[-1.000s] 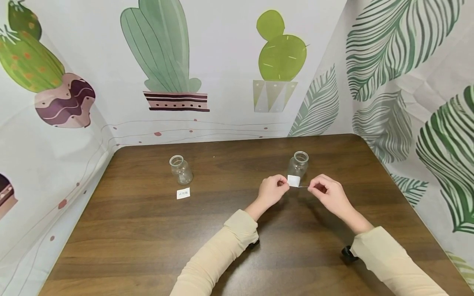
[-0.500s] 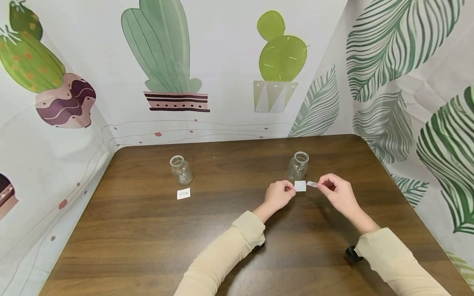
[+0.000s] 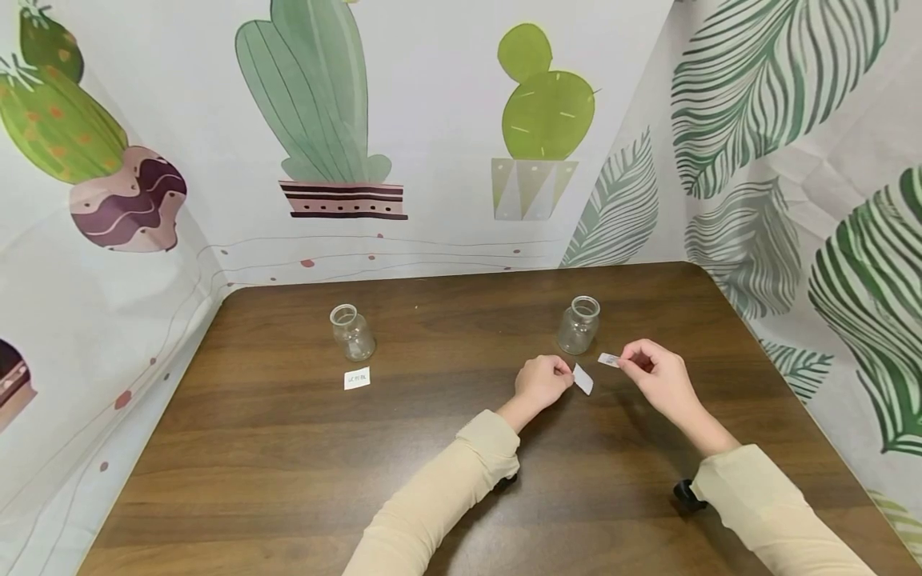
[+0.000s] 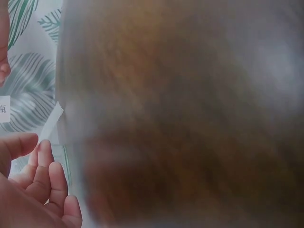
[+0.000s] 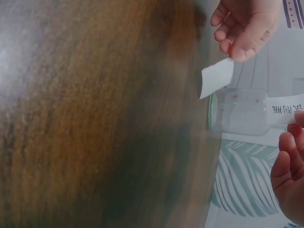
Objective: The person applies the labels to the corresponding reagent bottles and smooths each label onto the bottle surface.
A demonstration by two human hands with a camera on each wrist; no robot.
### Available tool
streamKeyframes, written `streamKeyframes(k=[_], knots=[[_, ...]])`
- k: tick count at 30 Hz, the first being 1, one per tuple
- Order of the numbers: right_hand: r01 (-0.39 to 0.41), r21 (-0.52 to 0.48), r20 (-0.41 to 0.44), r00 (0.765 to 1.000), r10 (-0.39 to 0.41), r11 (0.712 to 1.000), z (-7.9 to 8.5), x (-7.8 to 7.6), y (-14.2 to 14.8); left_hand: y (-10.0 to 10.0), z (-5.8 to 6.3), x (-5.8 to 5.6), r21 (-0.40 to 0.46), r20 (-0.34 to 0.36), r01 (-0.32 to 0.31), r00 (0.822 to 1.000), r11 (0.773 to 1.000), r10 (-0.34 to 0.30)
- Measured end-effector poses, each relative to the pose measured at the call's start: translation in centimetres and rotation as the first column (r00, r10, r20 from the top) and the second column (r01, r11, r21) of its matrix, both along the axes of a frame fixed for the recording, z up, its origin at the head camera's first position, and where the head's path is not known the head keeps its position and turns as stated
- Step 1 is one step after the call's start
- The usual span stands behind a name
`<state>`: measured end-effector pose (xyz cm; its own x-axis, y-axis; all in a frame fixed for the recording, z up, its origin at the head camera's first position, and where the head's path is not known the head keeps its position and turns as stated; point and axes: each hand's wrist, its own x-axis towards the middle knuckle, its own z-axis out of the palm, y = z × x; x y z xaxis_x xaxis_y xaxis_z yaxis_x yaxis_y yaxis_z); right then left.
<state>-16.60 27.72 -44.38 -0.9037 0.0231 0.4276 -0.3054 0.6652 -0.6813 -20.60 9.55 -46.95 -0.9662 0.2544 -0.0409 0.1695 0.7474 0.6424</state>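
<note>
My left hand (image 3: 543, 382) pinches a blank white slip of backing paper (image 3: 583, 380) between thumb and fingertips, tilted over the table. To its right, my right hand (image 3: 655, 380) pinches a small white label (image 3: 609, 360) by one end. Printed characters show on that label (image 5: 280, 109) in the right wrist view. The two pieces are apart. Just behind them stands an upright, mouth-up clear glass jar (image 3: 579, 326). In the left wrist view the backing paper (image 4: 52, 121) appears nearly edge-on beyond the left thumb.
A second clear glass jar (image 3: 353, 332) stands at the table's left, with another printed white label (image 3: 357, 378) lying flat in front of it. The brown wooden table (image 3: 288, 480) runs back to a patterned cloth wall (image 3: 446, 120).
The label has come away from the backing paper as the hands drew apart to the right. The left hand has since turned the backing paper downward; the right hand stays almost still.
</note>
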Motion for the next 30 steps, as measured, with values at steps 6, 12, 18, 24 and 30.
streamKeyframes(k=[6,12,18,24,30], knots=[[-0.006,0.007,0.007,1.0,0.006,1.0,0.1,0.0,0.0,-0.4,0.6,-0.2,-0.004,-0.022,-0.022,1.0,1.0,0.022],[-0.009,0.003,0.02,1.0,0.009,1.0,0.2,0.0,-0.2,-0.7,1.8,-0.4,0.015,-0.043,-0.023,0.999,1.0,0.024],[-0.006,0.009,0.027,1.0,0.006,1.0,0.2,0.0,-0.3,-0.8,2.5,-0.3,0.026,-0.056,-0.007,0.998,1.0,0.008],[-0.004,0.013,0.023,1.0,0.004,1.0,0.1,-0.1,-0.4,-0.5,2.3,-0.3,0.019,-0.038,0.034,0.999,0.999,-0.033],[-0.006,0.024,0.022,1.0,0.005,1.0,0.0,0.0,-0.4,-0.4,1.6,-0.3,-0.004,0.01,0.073,0.997,0.997,-0.073]])
